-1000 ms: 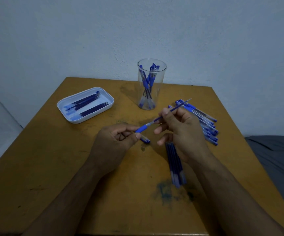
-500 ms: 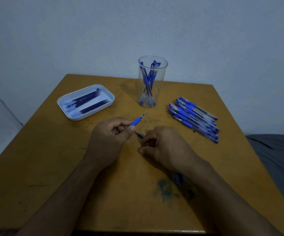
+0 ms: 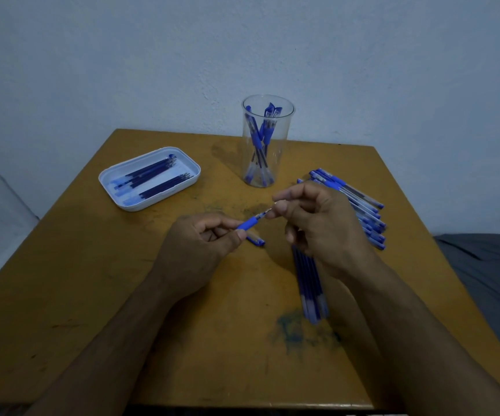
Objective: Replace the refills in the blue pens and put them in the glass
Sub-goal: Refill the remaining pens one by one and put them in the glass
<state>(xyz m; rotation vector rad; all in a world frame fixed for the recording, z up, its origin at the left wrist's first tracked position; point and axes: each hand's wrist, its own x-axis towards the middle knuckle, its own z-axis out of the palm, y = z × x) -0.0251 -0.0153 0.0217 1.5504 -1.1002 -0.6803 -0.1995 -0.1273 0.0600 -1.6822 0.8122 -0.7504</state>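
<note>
Midway through the job, seen from the head camera, a person's left hand (image 3: pixel 196 247) grips a blue pen (image 3: pixel 250 223) by its rubber sleeve above the desk (image 3: pixel 92 280), while the right hand (image 3: pixel 318 223) pinches at the pen's metal tip, its fingers curled close. Several finished pens already stand in the glass (image 3: pixel 267 142) at the far side, but a row of pens (image 3: pixel 360 205) waits to the right, partly hidden behind that hand. Loose refills (image 3: pixel 310 283) lie under the right wrist, more rest in the white tray (image 3: pixel 149 178), and a small blue cap (image 3: pixel 256 239) sits just beside the left thumb, so much of the work appears to remain.
</note>
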